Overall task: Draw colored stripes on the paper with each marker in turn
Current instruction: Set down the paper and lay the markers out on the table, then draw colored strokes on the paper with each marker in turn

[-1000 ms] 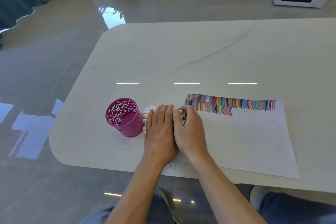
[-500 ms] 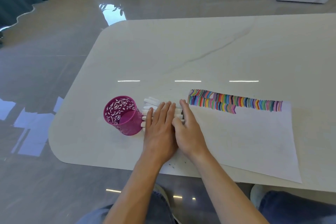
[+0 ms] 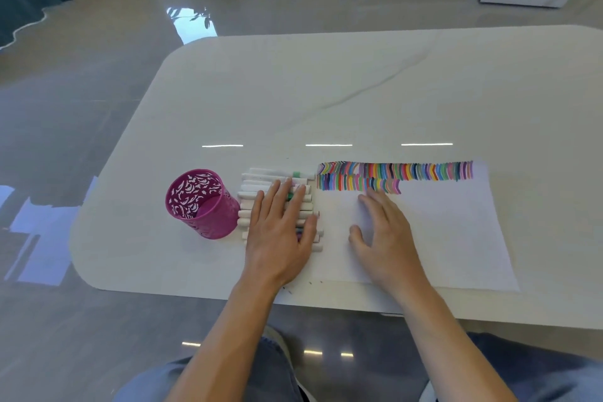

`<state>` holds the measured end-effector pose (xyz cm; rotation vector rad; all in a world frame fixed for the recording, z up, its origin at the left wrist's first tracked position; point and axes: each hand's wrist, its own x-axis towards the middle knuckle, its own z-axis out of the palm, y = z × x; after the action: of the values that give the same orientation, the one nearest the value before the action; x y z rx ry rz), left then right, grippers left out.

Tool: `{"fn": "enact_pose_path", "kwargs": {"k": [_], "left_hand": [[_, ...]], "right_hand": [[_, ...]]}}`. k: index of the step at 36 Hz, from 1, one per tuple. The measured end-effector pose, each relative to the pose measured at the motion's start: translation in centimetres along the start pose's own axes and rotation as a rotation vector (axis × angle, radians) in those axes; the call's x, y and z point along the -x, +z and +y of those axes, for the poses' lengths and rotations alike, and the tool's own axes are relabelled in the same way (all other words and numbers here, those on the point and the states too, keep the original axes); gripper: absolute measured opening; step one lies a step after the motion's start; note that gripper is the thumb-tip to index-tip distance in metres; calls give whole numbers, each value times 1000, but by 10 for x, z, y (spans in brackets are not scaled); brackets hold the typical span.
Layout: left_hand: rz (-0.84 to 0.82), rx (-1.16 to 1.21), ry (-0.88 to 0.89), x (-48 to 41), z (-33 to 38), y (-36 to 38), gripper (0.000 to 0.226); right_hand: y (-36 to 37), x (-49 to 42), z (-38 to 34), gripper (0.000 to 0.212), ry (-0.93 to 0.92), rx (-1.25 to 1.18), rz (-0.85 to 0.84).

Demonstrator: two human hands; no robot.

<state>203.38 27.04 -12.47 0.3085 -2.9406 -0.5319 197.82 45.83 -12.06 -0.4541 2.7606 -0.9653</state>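
White-barrelled markers [image 3: 267,177] are lying side by side in a tidy row at the lower centre of the frame. They are sitting between the pink mesh cup [image 3: 202,206] on their left and the paper [image 3: 450,232] on their right, all resting on the pale bench [image 3: 326,91]. Each marker's long axis is running left to right across the frame. The plain white ends are pointing at the cup, and the coloured bands, where they are showing, are sitting at the end toward the paper.

You are pressing your left hand [image 3: 280,232] flat over the middle of the row, fingers straight and spread, gripping none of them. Your right hand [image 3: 381,235] was lying tight against the left one over the markers half a second ago. It is now resting well apart from it on the bare white of the paper, just below the stripes [image 3: 394,173], fingers wide and relaxed, holding nothing.

That shift is telling you something: no marker is in hand, so no stripe is being drawn at this instant. The second line of stripes is stopping partway along, so you are probably pausing between markers, steadying the row and the sheet before picking the next one.
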Motion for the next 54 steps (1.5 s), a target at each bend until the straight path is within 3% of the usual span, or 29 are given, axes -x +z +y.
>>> {"fn": "enact_pose_path", "kwargs": {"k": [5,15,24,34,42,47,54], "left_hand": [[7,-39,38,3,-5,3,59],[206,83,109,16,11,-6,38],[142,77,75,46,16,-14,17],[106,38,56,57,17,-9,21],[69,69,23,53,22,-15,17],[105,168,-29,49,31,-20,24],[56,501,-70,31,65,-32,26]], "right_hand": [[-14,-3,14,54,-37,-24,-26],[-21,13,19,49,-37,-59,34],[-19,45,31,50,-13,42,63],[-30,58,36,51,-23,108,-12],[-41,62,33,51,-11,11,-42],[-46,62,30,51,-14,-34,-95],[-58,47,14,43,-22,-127,-88]]}}
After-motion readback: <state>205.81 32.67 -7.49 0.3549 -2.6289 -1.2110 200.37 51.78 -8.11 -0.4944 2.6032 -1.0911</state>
